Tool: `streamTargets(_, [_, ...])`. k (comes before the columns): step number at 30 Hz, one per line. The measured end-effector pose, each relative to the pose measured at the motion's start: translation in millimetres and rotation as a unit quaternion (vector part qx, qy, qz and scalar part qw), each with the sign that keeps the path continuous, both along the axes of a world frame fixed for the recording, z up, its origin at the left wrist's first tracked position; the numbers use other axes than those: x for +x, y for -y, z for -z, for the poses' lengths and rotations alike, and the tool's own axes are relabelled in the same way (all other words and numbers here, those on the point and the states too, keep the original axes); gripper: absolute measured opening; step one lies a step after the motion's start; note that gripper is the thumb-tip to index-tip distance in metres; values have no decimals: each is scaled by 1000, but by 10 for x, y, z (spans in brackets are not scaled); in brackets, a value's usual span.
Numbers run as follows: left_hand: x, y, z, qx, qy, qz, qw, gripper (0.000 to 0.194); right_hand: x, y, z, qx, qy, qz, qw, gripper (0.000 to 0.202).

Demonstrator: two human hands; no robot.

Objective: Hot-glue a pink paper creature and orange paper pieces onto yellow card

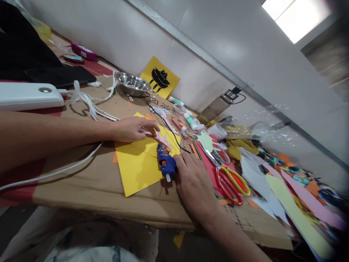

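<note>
My right hand (192,182) is closed around the handle of a blue hot glue gun (165,160), a glue stick poking from its back end. The gun's nozzle points away from me, over a folded yellow card (136,167). A pink paper cutout (163,139) lies on the card's far part. On that cutout rest the fingers of my left hand (133,129), thumb and fingertips close to its left end; whether they pinch it is hard to make out. The nozzle tip is close to the cutout's near edge.
Red- and yellow-handled scissors (229,182) lie on coloured sheets to the right. Behind stand a steel bowl (132,83), a yellow card with a black shape (160,78) and a bottle (218,105). A white cable (68,168) crosses the left. Paper scraps (294,196) pile up at right.
</note>
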State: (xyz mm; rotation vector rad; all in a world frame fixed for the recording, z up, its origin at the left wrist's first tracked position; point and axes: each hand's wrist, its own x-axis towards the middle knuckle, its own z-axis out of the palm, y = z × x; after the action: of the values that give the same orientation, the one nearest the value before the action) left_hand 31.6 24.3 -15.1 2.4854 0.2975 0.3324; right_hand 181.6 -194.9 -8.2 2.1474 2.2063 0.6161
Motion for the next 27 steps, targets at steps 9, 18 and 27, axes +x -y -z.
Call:
streamTargets(9, [15, -2, 16, -76, 24, -7, 997, 49, -80, -146, 5, 12, 21, -11, 1000, 21])
streamTargets(18, [15, -10, 1, -74, 17, -12, 997, 50, -6, -46, -11, -10, 5, 9, 1000, 22])
streamTargets(27, [13, -5, 1, -78, 16, 2, 997, 52, -73, -81, -20, -15, 10, 11, 1000, 21])
